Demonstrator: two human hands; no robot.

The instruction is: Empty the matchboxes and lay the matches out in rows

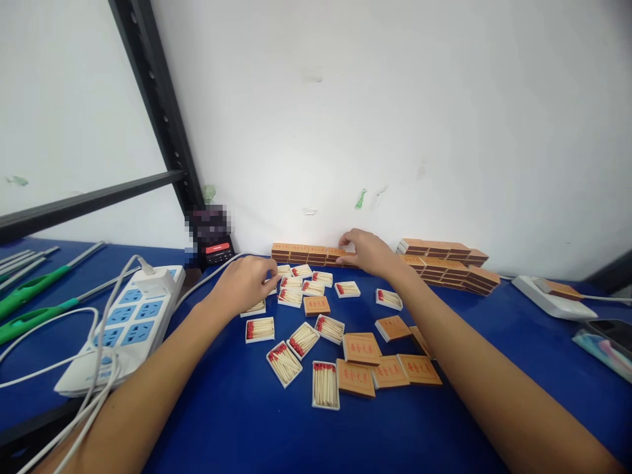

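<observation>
My left hand (247, 283) is curled over the open trays of red-tipped matches (301, 286) near the wall, its fingertips pinched at one tray. My right hand (368, 253) reaches to the row of orange matchboxes (306, 253) standing along the wall and its fingers press on the row's right end. More open match trays (326, 384) and several closed orange matchboxes (362, 349) lie scattered on the blue table (237, 421) between my forearms.
A larger stack of orange matchboxes (447, 263) stands at the wall to the right. A white power strip (126, 322) with cables lies left, green-handled long lighters (29, 293) beyond it. A white device (553, 297) and a phone (609, 332) sit at the right edge.
</observation>
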